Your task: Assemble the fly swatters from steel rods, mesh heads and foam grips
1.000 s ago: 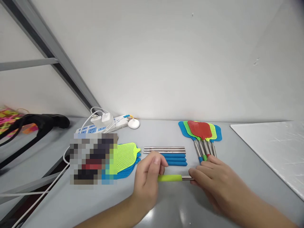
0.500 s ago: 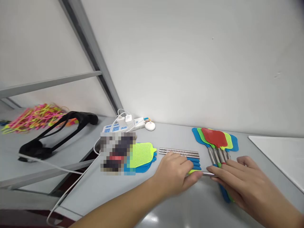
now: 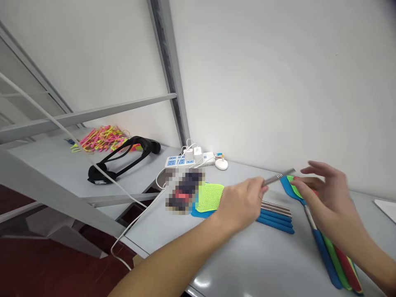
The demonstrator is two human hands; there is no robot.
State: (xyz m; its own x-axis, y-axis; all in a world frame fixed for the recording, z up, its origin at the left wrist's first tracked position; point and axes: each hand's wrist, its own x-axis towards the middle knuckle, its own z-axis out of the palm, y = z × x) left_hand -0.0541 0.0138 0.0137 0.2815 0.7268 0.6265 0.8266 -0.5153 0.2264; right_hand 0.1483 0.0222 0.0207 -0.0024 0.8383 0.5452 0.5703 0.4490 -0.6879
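Note:
My left hand (image 3: 243, 204) is closed around a fly swatter handle (image 3: 276, 178), whose metal rod sticks out up and to the right; its grip is hidden in the fist. My right hand (image 3: 335, 202) is apart from the rod's far end, fingers spread and holding nothing. Below and behind that hand lie several fly swatters (image 3: 325, 256) with blue, green, red and yellow grips, partly covered by it. Loose handles with blue grips (image 3: 275, 221) rest side by side under the left hand. Left of them are a yellow-green swatter head (image 3: 211, 198) and blue ones beneath.
A power strip (image 3: 176, 161) with white plugs and a round white device (image 3: 221, 164) stand by the wall. On the left shelf are a black headset-like frame (image 3: 123, 161) and a pink-and-yellow pile (image 3: 105, 138). A white cable (image 3: 116, 243) hangs at the table's left edge.
The left hand has lifted the fly swatter handle, its rod now angled upward. My right hand has come off the rod and opened. The view has turned left.

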